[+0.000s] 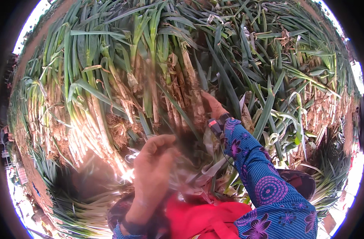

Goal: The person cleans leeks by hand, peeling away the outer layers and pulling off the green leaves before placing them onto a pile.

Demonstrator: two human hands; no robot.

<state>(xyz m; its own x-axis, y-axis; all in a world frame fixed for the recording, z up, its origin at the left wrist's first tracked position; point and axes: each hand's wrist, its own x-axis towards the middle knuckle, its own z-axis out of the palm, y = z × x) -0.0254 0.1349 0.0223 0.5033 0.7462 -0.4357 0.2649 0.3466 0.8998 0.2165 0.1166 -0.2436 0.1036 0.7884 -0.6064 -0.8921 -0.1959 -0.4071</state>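
Observation:
My right hand [214,105] reaches to the middle, its fingers closed about the lower end of a soil-stained leek [194,85] with dry brown outer skin. Some of its fingers are hidden behind the stalk. Nearer to me, my left hand [152,169] is raised with the fingers curled in. Motion smears its fingertips, and what they hold, if anything, I cannot make out. Just beyond my hands lies a heap of leeks [142,75], leaves pointing away and dirty stalks and roots toward me. To the left of my left hand is a bunch with paler stalks [86,127].
More leeks [321,99] are piled on the right, roots toward me. Cleaner, pale stalks [90,211] lie at the lower left. Loose leaves and peeled skins [210,171] cover the space near my lap, where red cloth [206,217] shows. Bare soil [40,183] runs along the left edge.

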